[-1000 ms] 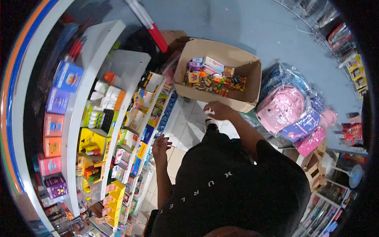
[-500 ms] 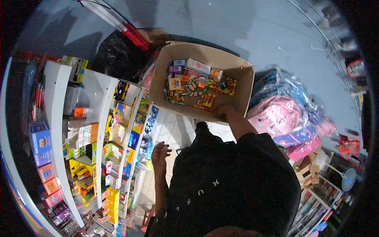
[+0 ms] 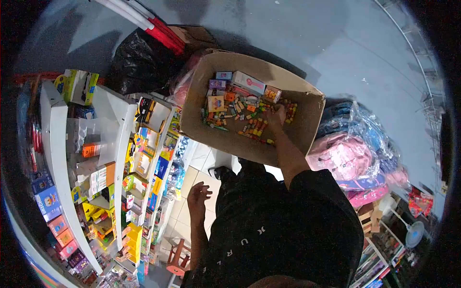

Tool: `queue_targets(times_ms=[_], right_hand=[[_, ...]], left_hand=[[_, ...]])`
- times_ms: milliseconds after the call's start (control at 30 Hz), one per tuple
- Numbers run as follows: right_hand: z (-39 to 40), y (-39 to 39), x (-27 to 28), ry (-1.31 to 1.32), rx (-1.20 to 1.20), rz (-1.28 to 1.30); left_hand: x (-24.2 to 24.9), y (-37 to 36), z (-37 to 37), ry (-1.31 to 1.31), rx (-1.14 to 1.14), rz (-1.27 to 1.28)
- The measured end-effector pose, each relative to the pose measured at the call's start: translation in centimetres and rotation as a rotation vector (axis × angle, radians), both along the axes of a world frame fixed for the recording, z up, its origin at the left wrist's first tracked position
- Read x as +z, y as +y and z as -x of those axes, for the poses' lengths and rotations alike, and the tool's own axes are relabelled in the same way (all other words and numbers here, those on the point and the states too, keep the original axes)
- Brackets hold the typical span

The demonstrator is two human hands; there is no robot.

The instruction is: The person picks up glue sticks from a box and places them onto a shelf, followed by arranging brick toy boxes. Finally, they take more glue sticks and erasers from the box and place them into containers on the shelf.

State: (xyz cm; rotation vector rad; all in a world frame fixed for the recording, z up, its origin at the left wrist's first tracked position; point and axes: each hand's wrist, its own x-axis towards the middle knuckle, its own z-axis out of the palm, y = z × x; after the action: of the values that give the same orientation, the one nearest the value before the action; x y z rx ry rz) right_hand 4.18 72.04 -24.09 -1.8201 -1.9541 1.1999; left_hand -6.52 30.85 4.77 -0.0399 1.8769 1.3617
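A large cardboard box (image 3: 201,86) stands in front of me with many small, brightly coloured items in it. My right hand (image 3: 275,117) is down inside, among the small yellow and red tubes (image 3: 259,127) on its right side. Its fingers are too dim and small to make out a grip. Close by lies a small brown and orange box (image 3: 272,94); further left are a white and pink carton (image 3: 248,82), a purple box (image 3: 217,84) and a tan box (image 3: 215,103). My left hand (image 3: 199,196) hangs in the air by my body, fingers loosely bent and apart, holding nothing.
White shelves (image 3: 126,144) full of packaged goods run along my left. Right of the box are plastic-wrapped pink and blue bags (image 3: 343,156). Behind the box's left side sit a black plastic bag (image 3: 139,60) and red-and-white poles (image 3: 165,38). A brown stool (image 3: 177,259) is low on the left.
My right hand has moved from the box's near edge deeper in, over the small items. The view has shifted slightly. My left hand still hangs at my side.
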Motion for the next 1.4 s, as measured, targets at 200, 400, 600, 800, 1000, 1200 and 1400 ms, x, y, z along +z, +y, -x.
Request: queue_targets(times_ms=[200,400,600,800,1000,1200,1400], right_hand=[[0.9,4.9,-6.5,0.68,-0.2,-0.03],[1.8,8.9,-8.7,0.738,-0.503,0.648],[0.2,7.8,-3.7,0.218,-0.145,0.3],[2.1,1.4,7.3,0.232,-0.108,0.267],[5.9,-7.0,20.3,0.659,0.531,0.841],[10.4,-10.4,27.1,0.428,1.341,0.808],[13.3,-7.2,17.2,0.4,0.812,0.559]], left_hand=[[-0.2,-0.9,0.1,-0.009,0.082,0.03],[-0.2,-0.3,-0.2,-0.026,0.062,0.057],[-0.3,0.9,0.7,-0.006,-0.009,0.042],[-1.0,2.4,2.2,0.011,-0.049,0.029],[-0.8,5.0,3.5,-0.048,-0.068,-0.168],[0.1,5.8,4.3,-0.017,-0.151,-0.111],[1.4,4.3,4.0,0.037,-0.091,0.034]])
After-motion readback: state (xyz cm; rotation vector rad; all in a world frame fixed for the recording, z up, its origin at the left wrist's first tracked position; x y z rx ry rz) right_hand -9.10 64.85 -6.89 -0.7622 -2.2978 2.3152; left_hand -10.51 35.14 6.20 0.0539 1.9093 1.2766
